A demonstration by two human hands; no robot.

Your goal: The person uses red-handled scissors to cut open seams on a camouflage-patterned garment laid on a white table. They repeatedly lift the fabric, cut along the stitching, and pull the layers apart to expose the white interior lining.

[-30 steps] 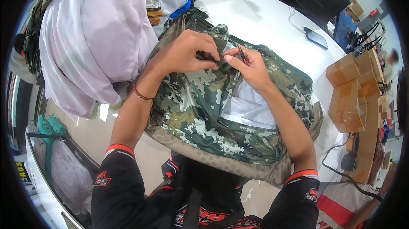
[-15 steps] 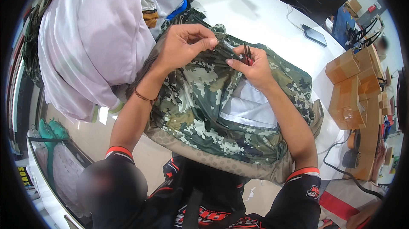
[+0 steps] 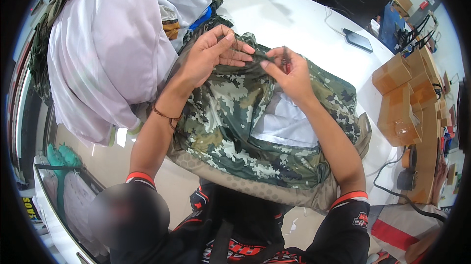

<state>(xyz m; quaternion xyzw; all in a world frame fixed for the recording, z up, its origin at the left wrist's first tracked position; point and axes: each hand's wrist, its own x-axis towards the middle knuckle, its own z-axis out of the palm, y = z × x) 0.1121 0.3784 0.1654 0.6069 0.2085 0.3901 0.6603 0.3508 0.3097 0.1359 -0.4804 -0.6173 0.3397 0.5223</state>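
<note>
A camouflage garment [image 3: 221, 112] in green, tan and white lies bunched on the table in front of me, with a white lining [image 3: 287, 124] showing through its opening. At its upper edge, my left hand [image 3: 208, 58] has its fingers stretched out and slightly parted, their tips against the dark fabric. My right hand [image 3: 294, 77] is closed just to the right, thumb and finger pressing a fold of the same edge. Small thread snips [image 3: 287, 66] with dark blades and a red part are held in that hand, mostly hidden by the fingers.
White and pale pink cloth [image 3: 108, 53] is heaped at the left. A phone [image 3: 358, 40] lies on the white table [image 3: 265, 9] near its far right edge. Cardboard boxes [image 3: 397, 102], tape rolls [image 3: 406, 179] and a black cable [image 3: 392, 190] are at the right.
My left fingers have loosened from a pinch and straightened out toward the right. The right hand keeps its hold on the snips and fabric, the blades now blurred.
</note>
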